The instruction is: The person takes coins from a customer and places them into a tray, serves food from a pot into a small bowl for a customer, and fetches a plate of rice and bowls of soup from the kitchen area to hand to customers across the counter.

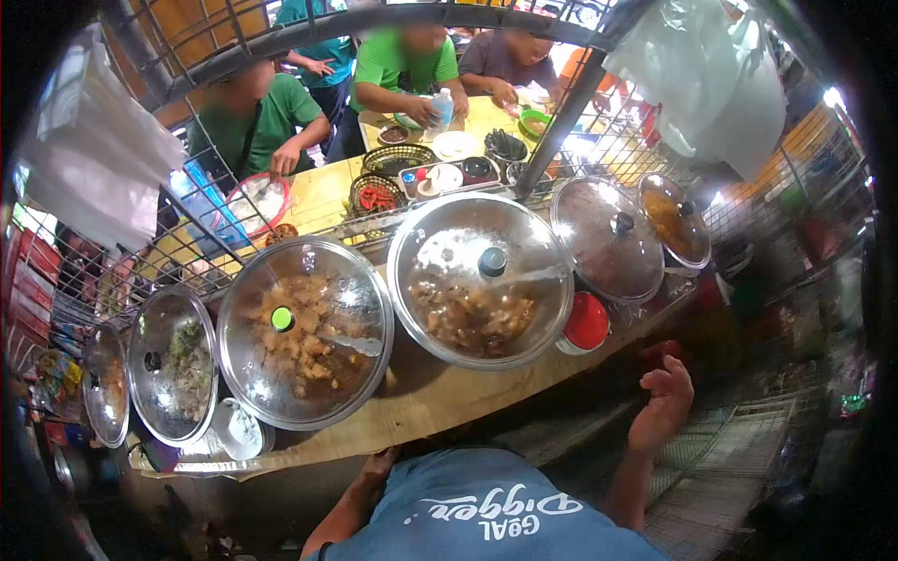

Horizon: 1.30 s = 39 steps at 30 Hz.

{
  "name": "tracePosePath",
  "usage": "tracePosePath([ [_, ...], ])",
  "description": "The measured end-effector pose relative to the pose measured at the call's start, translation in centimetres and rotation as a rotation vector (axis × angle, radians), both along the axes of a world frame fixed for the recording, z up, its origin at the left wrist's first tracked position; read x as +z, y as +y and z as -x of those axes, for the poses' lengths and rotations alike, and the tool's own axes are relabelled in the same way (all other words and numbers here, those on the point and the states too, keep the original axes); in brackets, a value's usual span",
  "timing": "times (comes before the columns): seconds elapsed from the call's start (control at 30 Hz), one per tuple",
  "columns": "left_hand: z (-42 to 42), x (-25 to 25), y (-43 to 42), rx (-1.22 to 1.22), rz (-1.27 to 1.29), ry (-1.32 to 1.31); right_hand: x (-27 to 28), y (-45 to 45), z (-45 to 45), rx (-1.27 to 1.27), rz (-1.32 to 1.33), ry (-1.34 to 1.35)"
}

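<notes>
My right hand (664, 397) is raised to the right of my body, off the counter. Its fingers are loosely curled and somewhat apart, with nothing clearly in them; a dark reddish shape just beyond the fingertips is too blurred to name. Low by the counter's near edge is my left hand (382, 462), its fingers mostly hidden beside my blue shirt (468, 505). Nearest to it stands a large pot of brown food under a glass lid with a green knob (304, 332). Another lidded pot (480, 280) with a black knob holds brown stew. A red-lidded tub (586, 323) sits closer to my right hand.
More glass-lidded pots stand left (173, 365) and right (608, 238) on the wooden counter (449, 397). A white bowl (241, 430) is at its near edge. Beyond a wire grille (224, 210), several people sit eating at a yellow table (323, 196). Plastic bags (702, 75) hang above.
</notes>
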<state>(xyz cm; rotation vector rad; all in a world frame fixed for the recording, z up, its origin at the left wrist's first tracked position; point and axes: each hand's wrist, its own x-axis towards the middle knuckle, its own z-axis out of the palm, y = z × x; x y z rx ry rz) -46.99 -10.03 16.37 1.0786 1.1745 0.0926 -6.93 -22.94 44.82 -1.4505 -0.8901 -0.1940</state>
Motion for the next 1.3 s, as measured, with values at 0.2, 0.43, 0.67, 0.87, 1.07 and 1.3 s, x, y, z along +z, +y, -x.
tracePosePath([
  [0.2,2.8,-6.8,0.8,-0.432,-0.428,0.102,-0.2,-1.6,1.6,-0.071,-0.033,0.019],
  [0.43,-0.5,-6.6,2.4,-0.553,-0.3,0.045,-0.5,-0.5,2.4,-0.08,-0.112,-0.02],
  [0.67,-4.2,-6.4,2.2,-0.712,-0.209,-0.031,-10.9,-2.3,0.5,-0.184,0.24,0.338],
  [0.87,1.2,-3.5,3.8,-0.841,-0.135,0.077,-43.8,-17.4,-1.9,-0.36,1.091,0.186],
  [1.07,7.8,2.9,3.8,-0.954,-0.082,0.27,-47.4,-18.8,6.1,0.169,1.471,0.827],
  [1.3,0.3,20.0,7.6,-0.844,-0.198,-0.037,-40.6,-13.6,2.4,0.096,0.715,1.424],
])
